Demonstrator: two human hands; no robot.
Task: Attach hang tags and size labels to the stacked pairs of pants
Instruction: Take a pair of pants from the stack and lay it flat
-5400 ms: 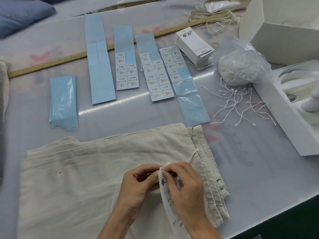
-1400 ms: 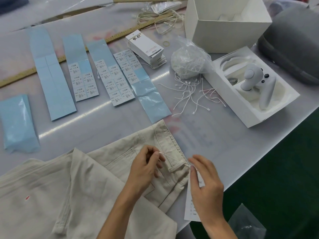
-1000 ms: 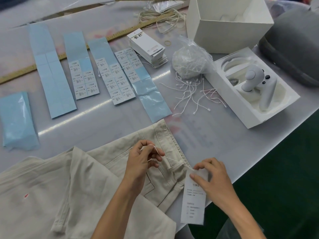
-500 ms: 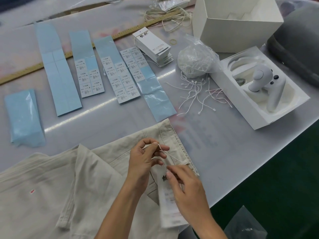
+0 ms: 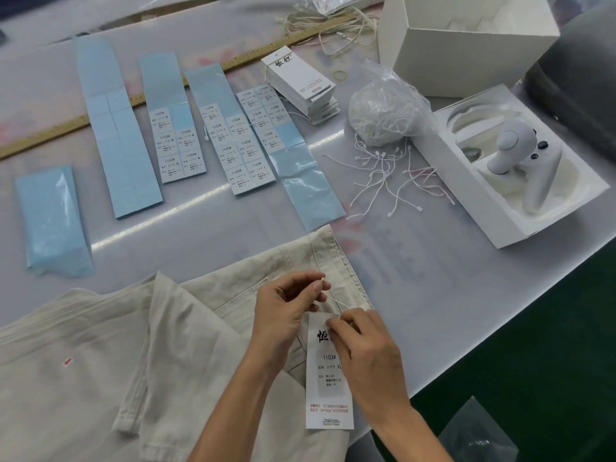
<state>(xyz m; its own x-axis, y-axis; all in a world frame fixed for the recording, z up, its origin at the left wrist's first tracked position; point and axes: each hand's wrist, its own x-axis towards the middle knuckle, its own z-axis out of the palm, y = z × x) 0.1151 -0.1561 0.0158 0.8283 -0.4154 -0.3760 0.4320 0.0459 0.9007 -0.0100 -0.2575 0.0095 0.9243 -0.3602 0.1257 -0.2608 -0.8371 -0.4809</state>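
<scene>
- Your left hand (image 5: 283,315), low in the centre of the frame, pinches the free tip of the thin white loop string (image 5: 333,300) between thumb and forefinger; loosen that pinch and the tip may slide back out of whatever it passes through.
- Your right hand (image 5: 361,345) has its fingertips pressed together at the top of the long white printed hang tag (image 5: 328,378), seemingly on the string's other end, though the fingers hide that.
- The tag lies on the cream cotton pants (image 5: 186,328) near the waistband, right at the pale table's edge (image 5: 450,295); it could drop off if released unfastened.
- The string looks taut: pulling harder could tear the tag's hole.
- The blue backing sheets of white size labels (image 5: 246,150) sit upper centre, well apart.
</scene>
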